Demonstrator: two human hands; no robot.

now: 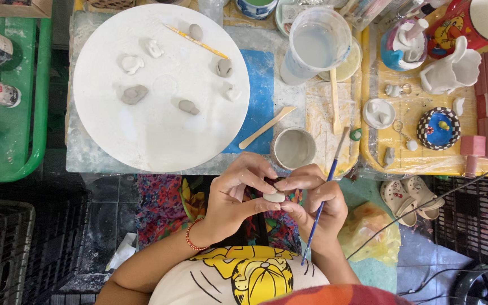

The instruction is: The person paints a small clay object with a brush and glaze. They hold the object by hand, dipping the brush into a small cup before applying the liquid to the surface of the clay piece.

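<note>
Both my hands meet just below the table's front edge, over my lap. My left hand (234, 199) pinches a small pale clay piece (274, 197) between thumb and fingers. My right hand (316, 199) touches the same clay piece with its fingertips and also holds a thin blue-handled brush (322, 205), which slants from the table edge down past my wrist. A red bead bracelet (191, 237) circles my left wrist.
A round white board (159, 135) carries several small grey and white clay shapes and a yellow stick (196, 40). Nearby stand a small cup of grey slip (293, 148), a wooden spatula (266, 127), a clear measuring jug (316, 45) and painted ceramics on a yellow tray (413, 164). A green tray (12, 113) sits left.
</note>
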